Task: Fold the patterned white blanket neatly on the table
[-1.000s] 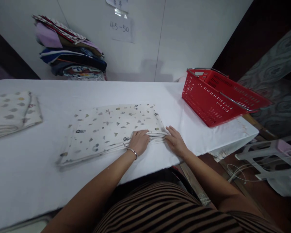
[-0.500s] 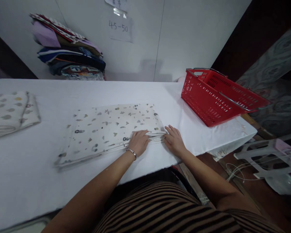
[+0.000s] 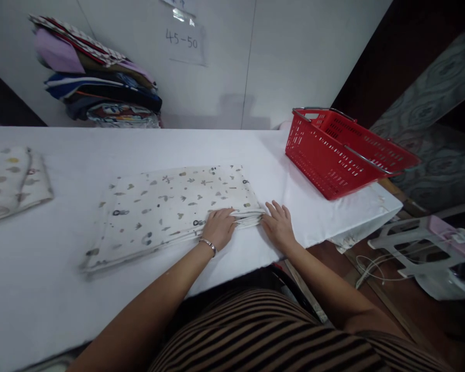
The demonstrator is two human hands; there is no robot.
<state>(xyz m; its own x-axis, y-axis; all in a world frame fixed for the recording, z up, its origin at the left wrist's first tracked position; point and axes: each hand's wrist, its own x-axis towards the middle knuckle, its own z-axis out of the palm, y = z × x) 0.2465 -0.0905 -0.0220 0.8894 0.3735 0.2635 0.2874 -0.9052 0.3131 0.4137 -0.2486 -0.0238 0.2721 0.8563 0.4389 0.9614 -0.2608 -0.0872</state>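
A folded white cloth (image 3: 170, 204) printed with small grey, green and black figures lies flat on the white-covered table (image 3: 147, 305). My left hand (image 3: 219, 229), with a bracelet at the wrist, is closed on its near edge, right of the middle. At the near right corner, my right hand (image 3: 278, 226) grips the layered edge near the thumb, while its other fingertips stand somewhat apart. Between the hands several fabric layers show, slightly bunched. Both hands partly hide the edge they touch.
A red plastic basket (image 3: 321, 160) with metal handles stands at the table's right end. Another folded printed cloth (image 3: 8, 181) lies at far left. Stacked folded fabrics (image 3: 104, 85) rest against the wall behind. Right of the table is a white plastic stool (image 3: 411, 245) with cables.
The view has shifted slightly, so the table things appear a little further left. Both hands stay at the same edge of the cloth, with hardly any movement.
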